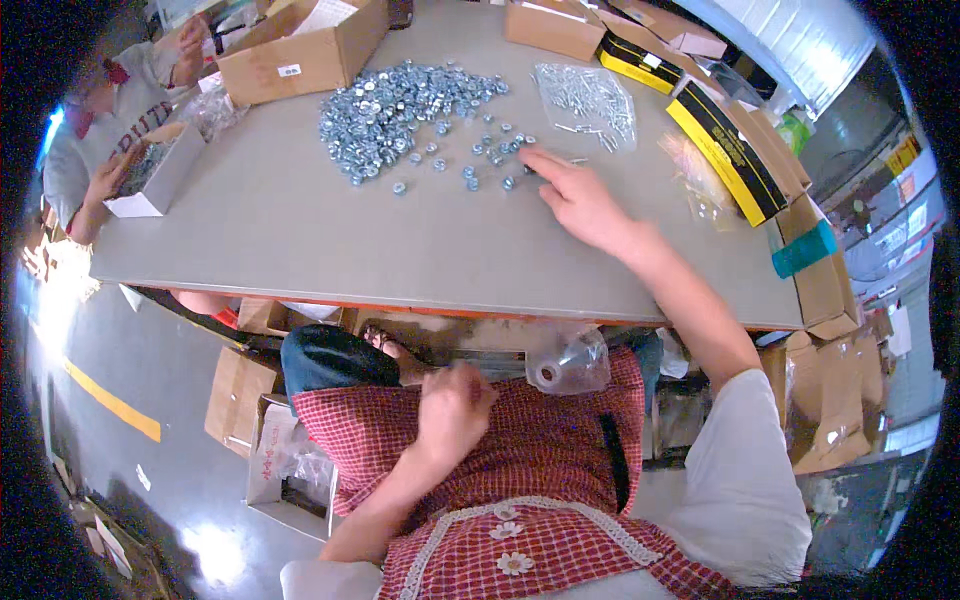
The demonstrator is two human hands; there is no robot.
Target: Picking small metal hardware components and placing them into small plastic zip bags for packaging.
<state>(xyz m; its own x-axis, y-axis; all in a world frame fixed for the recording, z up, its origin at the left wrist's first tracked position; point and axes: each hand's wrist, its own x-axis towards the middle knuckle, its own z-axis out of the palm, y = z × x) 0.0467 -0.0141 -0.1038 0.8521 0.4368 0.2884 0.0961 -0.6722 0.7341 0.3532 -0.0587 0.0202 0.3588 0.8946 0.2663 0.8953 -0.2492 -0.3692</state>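
A heap of small round silver metal pieces, like collars or nuts point(385, 110), lies on the grey table point(300, 235). Several loose ones are scattered along its right side. My right hand point(578, 198) reaches over the tabletop, its index finger stretched out at these loose pieces and its thumb apart from it. Over my lap, my left hand point(455, 412) is closed, slightly blurred; whatever its fingers may hold is hidden. Near it, a clear plastic bag or container point(570, 362) with a round opening sits at the table's front edge. A clear bag of screws or pins point(585, 100) lies beyond my right hand.
A cardboard box point(300, 60) stands at the back left. Black-and-yellow boxes point(728, 150) line the right edge, beside thin clear plastic strips point(695, 165) and a teal roll point(803, 250). At the far left, another person holds a white box point(160, 178) of metal parts.
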